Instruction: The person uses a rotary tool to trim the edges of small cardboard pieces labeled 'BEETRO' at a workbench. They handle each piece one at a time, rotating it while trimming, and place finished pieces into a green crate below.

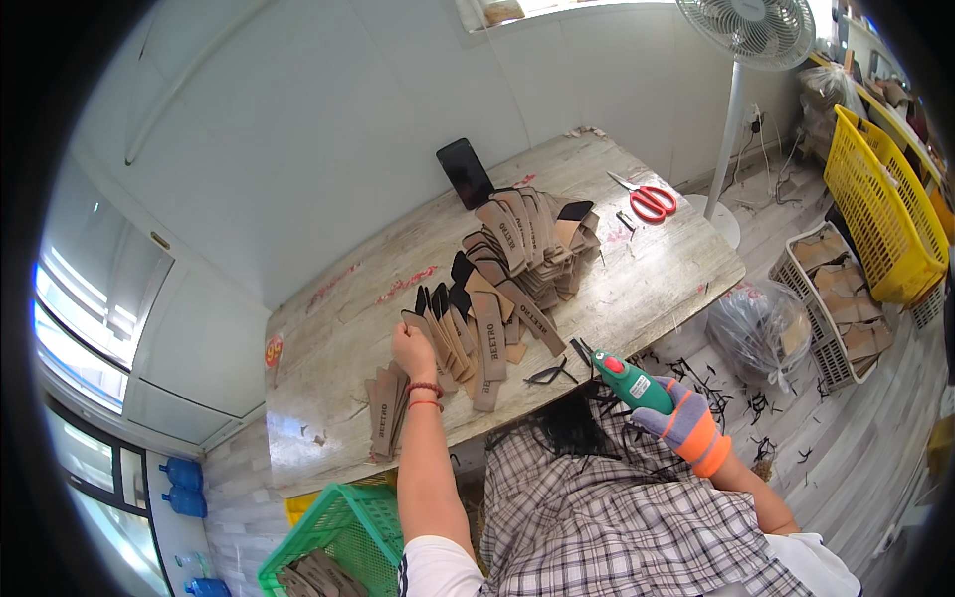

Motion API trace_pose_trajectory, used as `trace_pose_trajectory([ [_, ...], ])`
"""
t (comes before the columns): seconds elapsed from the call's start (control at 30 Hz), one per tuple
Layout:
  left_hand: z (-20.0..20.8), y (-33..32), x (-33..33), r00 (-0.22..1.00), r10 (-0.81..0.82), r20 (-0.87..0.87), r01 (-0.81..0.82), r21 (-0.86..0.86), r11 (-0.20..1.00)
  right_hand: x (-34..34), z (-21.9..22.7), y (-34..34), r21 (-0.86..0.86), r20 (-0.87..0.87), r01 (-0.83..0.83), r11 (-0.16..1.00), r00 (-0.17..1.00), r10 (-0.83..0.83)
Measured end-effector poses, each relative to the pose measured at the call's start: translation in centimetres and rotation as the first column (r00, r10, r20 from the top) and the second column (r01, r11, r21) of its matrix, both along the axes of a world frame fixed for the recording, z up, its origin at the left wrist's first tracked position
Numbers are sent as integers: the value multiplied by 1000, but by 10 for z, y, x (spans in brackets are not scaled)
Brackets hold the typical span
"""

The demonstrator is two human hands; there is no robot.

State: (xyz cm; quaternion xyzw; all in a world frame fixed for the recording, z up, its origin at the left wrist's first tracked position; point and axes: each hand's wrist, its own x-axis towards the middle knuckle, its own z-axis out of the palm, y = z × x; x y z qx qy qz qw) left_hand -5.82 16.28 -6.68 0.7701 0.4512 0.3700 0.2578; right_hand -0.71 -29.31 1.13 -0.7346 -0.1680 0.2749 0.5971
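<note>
My left hand (414,350), bare with red bracelets at the wrist, is closed on the end of a flat brown strip (419,321) at the edge of the pile. More brown strips (490,338), some with black ends, lie overlapping to its right, and a small fanned stack (382,413) sits just below it. In an orange and purple work glove, my right hand (682,418) grips a green handheld electric cutter (637,386) with a red button. The cutter's tip points toward the table's front edge, near black trimmings (549,372).
On the wooden table (686,261) are a large heap of strips (537,239), a black phone (465,172) and red-handled scissors (652,203). A green basket (333,532) stands below left. To the right are a clear bag (761,333), a white crate (836,308), a yellow basket (880,214) and a fan (731,149).
</note>
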Motion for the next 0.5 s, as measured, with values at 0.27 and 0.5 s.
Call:
trace_pose_trajectory([
  [0.27,92,-166,18,432,85,898,639,-372,673,-1,16,18,-55,171,16,998,985,-6],
  [0.5,84,-234,44,438,89,895,748,-417,517,1,8,12,51,95,123,991,987,-127],
])
